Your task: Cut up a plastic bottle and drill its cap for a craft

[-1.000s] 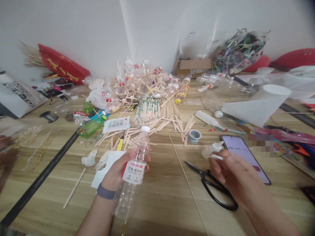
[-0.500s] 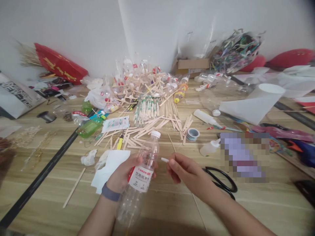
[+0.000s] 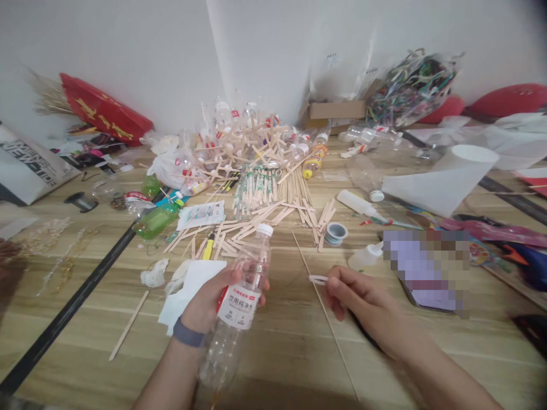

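Observation:
My left hand is wrapped around a clear plastic water bottle. The bottle leans slightly, its white cap up and its red-and-white label facing me; it looks empty. To the right of it, my right hand pinches a small thin white ring between thumb and finger. The ring is apart from the bottle. Behind that hand a thin wooden stick lies on the table. Black scissor-like handles are mostly covered by my right forearm.
Flat wooden sticks lie scattered ahead, before a heap of plastic bottles. A spool, a white squeeze bottle and a blurred-out phone-like slab are on the right. White paper and a yellow cutter lie left.
My right hand has moved right, away from the bottle, with the white ring now visible as a loop. The bottle in my left hand has shifted slightly left.

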Demonstrator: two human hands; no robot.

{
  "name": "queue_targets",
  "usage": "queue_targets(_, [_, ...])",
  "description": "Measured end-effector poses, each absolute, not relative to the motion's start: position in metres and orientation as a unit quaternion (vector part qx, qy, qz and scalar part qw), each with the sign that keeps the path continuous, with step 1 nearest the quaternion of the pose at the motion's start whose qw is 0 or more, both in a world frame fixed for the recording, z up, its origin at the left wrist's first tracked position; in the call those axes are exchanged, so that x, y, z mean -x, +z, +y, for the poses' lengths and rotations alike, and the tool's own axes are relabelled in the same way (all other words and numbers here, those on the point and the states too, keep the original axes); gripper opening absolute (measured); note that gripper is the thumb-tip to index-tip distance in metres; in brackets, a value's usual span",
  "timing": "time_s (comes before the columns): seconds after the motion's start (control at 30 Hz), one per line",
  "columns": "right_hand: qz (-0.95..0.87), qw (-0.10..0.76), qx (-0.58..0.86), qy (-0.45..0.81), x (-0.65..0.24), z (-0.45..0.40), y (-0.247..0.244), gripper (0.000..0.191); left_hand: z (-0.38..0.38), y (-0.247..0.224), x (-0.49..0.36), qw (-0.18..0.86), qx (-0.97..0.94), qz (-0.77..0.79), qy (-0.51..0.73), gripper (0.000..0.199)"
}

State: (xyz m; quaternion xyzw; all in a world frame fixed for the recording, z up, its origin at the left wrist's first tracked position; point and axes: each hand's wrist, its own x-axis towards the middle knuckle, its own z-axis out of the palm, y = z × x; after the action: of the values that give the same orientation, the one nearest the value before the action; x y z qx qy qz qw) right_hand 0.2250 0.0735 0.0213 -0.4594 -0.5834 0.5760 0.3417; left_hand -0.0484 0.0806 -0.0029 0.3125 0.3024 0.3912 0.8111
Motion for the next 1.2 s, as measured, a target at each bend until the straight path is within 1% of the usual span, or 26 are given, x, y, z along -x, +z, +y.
queue_targets(0.17, [-0.508,0.422,0.528,0.534,-0.278,0.066,0.016,0.046,0.08,0.004,0.052,0.803,-0.3,0.317,0.405,0.059])
queue_targets(0.23, [-0.459,0.482,0.543,0.512,-0.298,0.065,0.018,0.044,0.08,0.006,0.053,0.798,-0.3,0.317,0.415,0.059])
queue_targets(0.33, [-0.36,0.608,0.527,0.472,-0.313,0.064,0.024,0.047,0.081,0.005,0.054,0.799,-0.291,0.314,0.422,0.058])
queue_targets(0.37, [-0.335,0.634,0.519,0.465,-0.314,0.064,0.026,0.047,0.081,0.004,0.054,0.802,-0.29,0.312,0.418,0.059])
queue_targets(0.4, [-0.324,0.643,0.513,0.468,-0.312,0.064,0.028,0.046,0.081,0.004,0.054,0.805,-0.289,0.311,0.414,0.059])
queue_targets(0.47, [-0.344,0.623,0.509,0.485,-0.304,0.063,0.028,0.046,0.081,0.003,0.053,0.808,-0.288,0.313,0.407,0.06])
queue_targets(0.63, [-0.423,0.535,0.505,0.529,-0.264,0.06,0.019,0.049,0.079,0.003,0.048,0.807,-0.288,0.323,0.402,0.058])
queue_targets(0.73, [-0.469,0.465,0.498,0.562,-0.238,0.06,0.015,0.048,0.078,0.002,0.045,0.812,-0.292,0.313,0.397,0.057])
queue_targets(0.87, [-0.545,0.373,0.447,0.603,-0.212,0.061,0.02,0.053,0.076,0.002,0.042,0.809,-0.31,0.307,0.393,0.054])
queue_targets(1.07, [-0.573,0.323,0.406,0.634,-0.195,0.058,0.031,0.054,0.069,0.011,0.035,0.811,-0.346,0.292,0.37,0.059])
queue_targets(1.2, [-0.567,0.304,0.392,0.657,-0.192,0.054,0.031,0.054,0.066,0.022,0.028,0.812,-0.35,0.286,0.37,0.056])
